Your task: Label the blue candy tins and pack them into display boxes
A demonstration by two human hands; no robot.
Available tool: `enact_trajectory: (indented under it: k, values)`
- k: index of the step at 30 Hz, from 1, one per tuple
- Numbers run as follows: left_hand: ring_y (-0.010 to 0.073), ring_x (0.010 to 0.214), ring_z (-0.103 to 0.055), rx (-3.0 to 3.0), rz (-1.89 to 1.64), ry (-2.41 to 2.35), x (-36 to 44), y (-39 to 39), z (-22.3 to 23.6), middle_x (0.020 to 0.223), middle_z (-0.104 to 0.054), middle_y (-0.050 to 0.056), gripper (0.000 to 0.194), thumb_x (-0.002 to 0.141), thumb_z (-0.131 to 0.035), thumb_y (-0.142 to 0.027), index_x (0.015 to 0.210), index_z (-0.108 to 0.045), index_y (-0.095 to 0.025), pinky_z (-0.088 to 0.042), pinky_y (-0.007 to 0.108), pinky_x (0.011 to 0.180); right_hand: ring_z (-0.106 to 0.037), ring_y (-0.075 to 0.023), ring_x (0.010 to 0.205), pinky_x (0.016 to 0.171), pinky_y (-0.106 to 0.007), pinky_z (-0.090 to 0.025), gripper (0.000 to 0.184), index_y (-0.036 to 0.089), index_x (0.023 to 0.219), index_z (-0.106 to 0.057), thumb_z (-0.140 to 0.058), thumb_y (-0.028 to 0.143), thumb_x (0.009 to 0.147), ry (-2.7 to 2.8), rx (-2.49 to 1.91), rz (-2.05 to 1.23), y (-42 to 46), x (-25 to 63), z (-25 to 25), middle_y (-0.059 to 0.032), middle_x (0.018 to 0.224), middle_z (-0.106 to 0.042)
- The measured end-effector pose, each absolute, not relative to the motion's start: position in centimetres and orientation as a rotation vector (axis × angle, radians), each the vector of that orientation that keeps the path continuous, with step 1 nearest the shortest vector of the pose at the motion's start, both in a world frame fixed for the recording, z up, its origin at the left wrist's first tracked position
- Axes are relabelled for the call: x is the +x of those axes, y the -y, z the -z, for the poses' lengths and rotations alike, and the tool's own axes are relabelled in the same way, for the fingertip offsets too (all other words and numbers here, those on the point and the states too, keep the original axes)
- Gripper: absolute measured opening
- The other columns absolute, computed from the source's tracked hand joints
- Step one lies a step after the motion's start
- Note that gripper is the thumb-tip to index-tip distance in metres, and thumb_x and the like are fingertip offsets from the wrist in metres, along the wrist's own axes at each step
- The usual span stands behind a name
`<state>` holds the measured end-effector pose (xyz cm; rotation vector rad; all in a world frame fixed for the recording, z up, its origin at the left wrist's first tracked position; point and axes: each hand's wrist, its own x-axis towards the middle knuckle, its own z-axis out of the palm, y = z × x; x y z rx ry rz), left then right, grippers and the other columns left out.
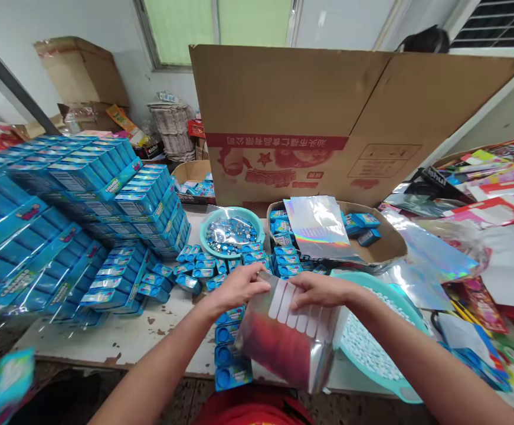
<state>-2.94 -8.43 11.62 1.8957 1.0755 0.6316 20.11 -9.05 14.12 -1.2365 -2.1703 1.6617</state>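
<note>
A shiny, mirror-like sticker sheet (pixel 278 342), its far part covered with a row of pale rounded strips, is held between my hands over the table's front edge; red shows across its surface. It seems to be a stack, but I cannot tell how many layers. My left hand (pixel 241 287) pinches its far left corner, thumb on top. My right hand (pixel 318 290) grips the far right side, fingertips pressing on the pale strips. Just left of the sheet, small blue boxes (pixel 229 355) with round recesses stand in a line, partly covered by my left hand and the sheet.
Stacked blue boxes (pixel 148 200) fill the left side. A turquoise basin (pixel 261 233) holds shiny pieces, another turquoise basin (pixel 409 392) white tablets. Behind, a cardboard tray (pixel 393 239) carries blue boxes and silvery sheets (pixel 321 227), below a large cardboard panel (pixel 292 88). Colourful packaging (pixel 496 183) crowds the right.
</note>
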Motion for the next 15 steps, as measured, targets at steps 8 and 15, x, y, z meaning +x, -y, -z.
enact_trajectory:
  k: [8,15]
  values:
    - [0.0182,0.086,-0.057,1.750,-0.718,-1.200,0.1,8.2,-6.8,0.098,-0.063,0.004,0.035,0.074,-0.056,-0.025,0.108,-0.064,-0.021,-0.046,0.030,0.078,-0.050,-0.0136,0.063,0.057,-0.023,-0.033,0.023,0.018,0.070,-0.060,-0.045,0.022,0.086,2.443,-1.429,-1.063,6.7,20.5,-9.7,0.0001,0.066,-0.059]
    - [0.0103,0.052,-0.051,1.071,-0.811,-1.319,2.8,6.7,-5.0,0.061,-0.053,-0.003,0.031,0.066,-0.063,-0.040,0.085,-0.059,-0.015,-0.041,0.020,0.045,-0.055,-0.0155,0.068,0.060,-0.024,-0.036,0.024,0.019,0.077,-0.065,-0.045,0.022,0.088,2.496,-1.450,-0.953,3.7,22.9,-8.6,-0.0016,0.074,-0.064]
